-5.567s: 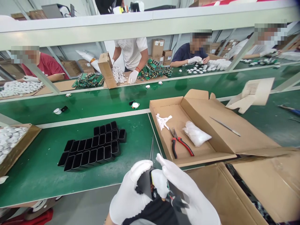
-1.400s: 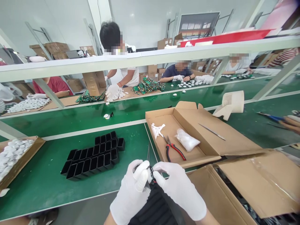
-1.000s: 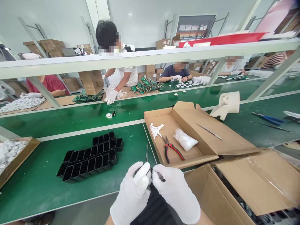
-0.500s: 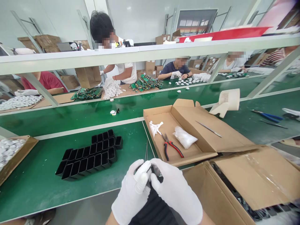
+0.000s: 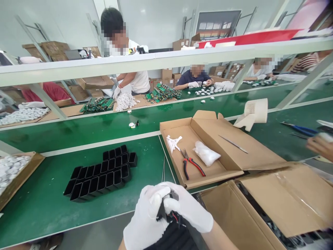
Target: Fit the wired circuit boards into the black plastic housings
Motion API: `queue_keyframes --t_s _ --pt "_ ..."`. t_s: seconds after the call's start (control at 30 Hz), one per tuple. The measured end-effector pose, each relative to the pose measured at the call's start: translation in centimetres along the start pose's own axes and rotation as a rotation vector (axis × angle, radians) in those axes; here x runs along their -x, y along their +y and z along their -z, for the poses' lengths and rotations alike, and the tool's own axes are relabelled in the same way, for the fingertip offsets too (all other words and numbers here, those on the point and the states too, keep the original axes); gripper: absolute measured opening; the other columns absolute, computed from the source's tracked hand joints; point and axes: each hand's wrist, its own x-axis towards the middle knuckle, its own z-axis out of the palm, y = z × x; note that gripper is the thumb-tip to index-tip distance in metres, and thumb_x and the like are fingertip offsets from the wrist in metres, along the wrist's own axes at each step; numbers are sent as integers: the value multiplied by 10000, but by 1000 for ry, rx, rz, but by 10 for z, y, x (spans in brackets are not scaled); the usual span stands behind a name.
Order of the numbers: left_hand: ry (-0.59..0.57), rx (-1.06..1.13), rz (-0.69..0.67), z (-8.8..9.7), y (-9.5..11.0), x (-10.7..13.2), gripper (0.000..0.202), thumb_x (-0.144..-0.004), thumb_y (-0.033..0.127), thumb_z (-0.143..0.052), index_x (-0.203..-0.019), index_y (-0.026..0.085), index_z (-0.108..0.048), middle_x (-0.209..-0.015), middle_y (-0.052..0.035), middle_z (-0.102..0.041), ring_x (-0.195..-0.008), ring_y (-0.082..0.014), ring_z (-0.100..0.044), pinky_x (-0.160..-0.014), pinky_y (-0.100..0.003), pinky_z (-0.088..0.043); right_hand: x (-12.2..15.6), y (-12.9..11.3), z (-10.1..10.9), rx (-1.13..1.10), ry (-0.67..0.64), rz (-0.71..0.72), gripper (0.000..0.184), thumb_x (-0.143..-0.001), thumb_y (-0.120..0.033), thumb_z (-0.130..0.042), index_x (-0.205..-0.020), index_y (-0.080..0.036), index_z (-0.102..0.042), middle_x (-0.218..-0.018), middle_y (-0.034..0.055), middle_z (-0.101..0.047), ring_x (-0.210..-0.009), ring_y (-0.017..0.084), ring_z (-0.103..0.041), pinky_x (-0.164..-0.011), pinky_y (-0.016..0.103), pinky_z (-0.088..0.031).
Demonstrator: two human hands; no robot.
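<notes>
My left hand (image 5: 148, 217), in a white glove, is closed around a small black plastic part (image 5: 161, 210) close to my body. My right hand (image 5: 188, 206), gloved too, grips the same part from the other side, with its fingers against my left fingers. Red and black wires (image 5: 175, 218) stick out below the right fingers. Most of the part is hidden by the gloves. Just beyond my hands, a thin pair of metal tweezers (image 5: 163, 170) lies on the green table. Rows of open black plastic cases (image 5: 100, 173) stand to the left.
A shallow cardboard tray (image 5: 179, 123) holds red-handled pliers (image 5: 191, 165) and a white bag (image 5: 206, 153). At right is a large carton (image 5: 226, 211); at left, a box of white parts (image 5: 10, 170). Co-workers sit or stand behind the green conveyor (image 5: 104, 128). Another person's hand (image 5: 321, 146) reaches in at right.
My hands have turned the black part, and its red and black wires now show. Small white pieces on the conveyor have moved right. Another person's hand has appeared at the right edge.
</notes>
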Motion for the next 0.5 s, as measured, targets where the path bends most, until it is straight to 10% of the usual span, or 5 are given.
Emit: queue_keyframes --t_s 0.33,0.5 --pt "-192 -190 -138 23 -18 7 740 -620 63 -577 -1314 226 -379 -1107 -80 -627 -959 -206 -589 -769 -314 -499 -13 41 -17 105 113 -116 655 -814 -621 -431 -1344 -237 -462 -1371 43 -434 -1236 86 -496 -1157 212 -391" --pt "-343 -128 288 78 -79 -62 705 -698 49 -460 -1359 287 -398 -1330 -52 -448 -928 -95 -582 -863 -210 -487 -51 68 -1 138 278 122 682 -837 -605 -377 -1425 -260 -365 -1450 15 -332 -1313 105 -445 -1198 252 -366"
